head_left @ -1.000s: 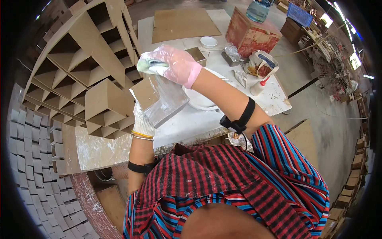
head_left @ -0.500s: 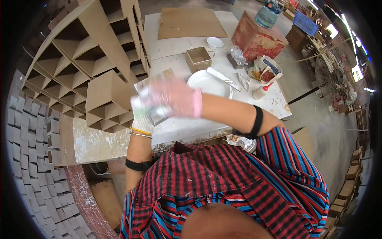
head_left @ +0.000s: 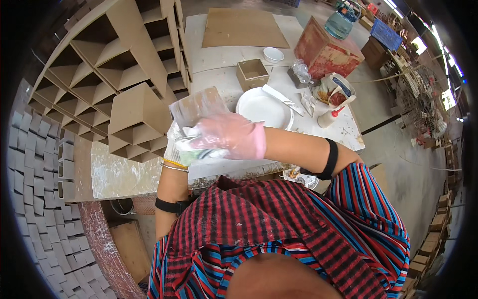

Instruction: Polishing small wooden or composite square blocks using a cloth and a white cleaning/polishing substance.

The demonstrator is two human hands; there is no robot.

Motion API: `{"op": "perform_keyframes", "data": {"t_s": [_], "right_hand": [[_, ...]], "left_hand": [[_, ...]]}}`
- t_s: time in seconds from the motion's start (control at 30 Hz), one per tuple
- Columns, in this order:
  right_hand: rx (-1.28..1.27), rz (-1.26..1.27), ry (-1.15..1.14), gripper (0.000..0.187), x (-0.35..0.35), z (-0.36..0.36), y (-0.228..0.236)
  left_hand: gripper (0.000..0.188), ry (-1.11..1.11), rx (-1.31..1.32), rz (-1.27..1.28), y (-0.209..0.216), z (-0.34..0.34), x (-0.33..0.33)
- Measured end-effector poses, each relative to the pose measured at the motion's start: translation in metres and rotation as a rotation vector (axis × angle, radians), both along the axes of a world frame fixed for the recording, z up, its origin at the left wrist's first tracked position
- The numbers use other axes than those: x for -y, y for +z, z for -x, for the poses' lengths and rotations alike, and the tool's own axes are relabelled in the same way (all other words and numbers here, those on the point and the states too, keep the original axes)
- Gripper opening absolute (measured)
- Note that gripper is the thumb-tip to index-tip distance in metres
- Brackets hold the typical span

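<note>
My left hand (head_left: 174, 142), in a white knitted glove, grips a small box (head_left: 198, 103) whose brown upper face is smeared with white. My right hand (head_left: 230, 135) wears a thin pink glove and reaches across in front of the left one. Its fingers are closed on a crumpled white-and-green cloth (head_left: 196, 153), pressed against the near side of the box. Most of my left fingers and the lower box are hidden behind the right hand. Beside the box lies a round white dish (head_left: 266, 112) of white paste, with a flat white scraper (head_left: 281, 98) across its rim.
Stacked cardboard boxes (head_left: 137, 109) rise at the left, near many grey pieces (head_left: 45, 214). On the white table (head_left: 294, 30) are an open box (head_left: 252, 74), a small bowl (head_left: 273, 55), a red-capped bottle (head_left: 328, 117) and a red block (head_left: 326, 50) bearing a water jug (head_left: 340, 22).
My right hand, blurred by motion before, has moved down and right over the near side of the box, uncovering its smeared face. The left hand keeps its hold; the whole view has shifted slightly.
</note>
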State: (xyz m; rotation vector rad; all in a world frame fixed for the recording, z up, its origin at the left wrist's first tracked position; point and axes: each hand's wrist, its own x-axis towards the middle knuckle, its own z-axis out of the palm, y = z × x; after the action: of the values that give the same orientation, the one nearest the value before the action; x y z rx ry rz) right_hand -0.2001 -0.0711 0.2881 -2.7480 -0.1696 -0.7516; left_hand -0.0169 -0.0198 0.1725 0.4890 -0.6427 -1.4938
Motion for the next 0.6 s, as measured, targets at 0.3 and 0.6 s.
{"op": "perform_keyframes", "data": {"t_s": [0.3,0.6], "right_hand": [[0.169,-0.028,-0.173,0.041,0.014,0.003,-0.016],[0.092,-0.349,-0.226,0.046,0.023,-0.017,0.021]], "left_hand": [[0.029,0.191,0.162,-0.102,0.006,0.004,0.015],[0.030,-0.027,-0.063,-0.022,0.023,0.001,-0.005]]}}
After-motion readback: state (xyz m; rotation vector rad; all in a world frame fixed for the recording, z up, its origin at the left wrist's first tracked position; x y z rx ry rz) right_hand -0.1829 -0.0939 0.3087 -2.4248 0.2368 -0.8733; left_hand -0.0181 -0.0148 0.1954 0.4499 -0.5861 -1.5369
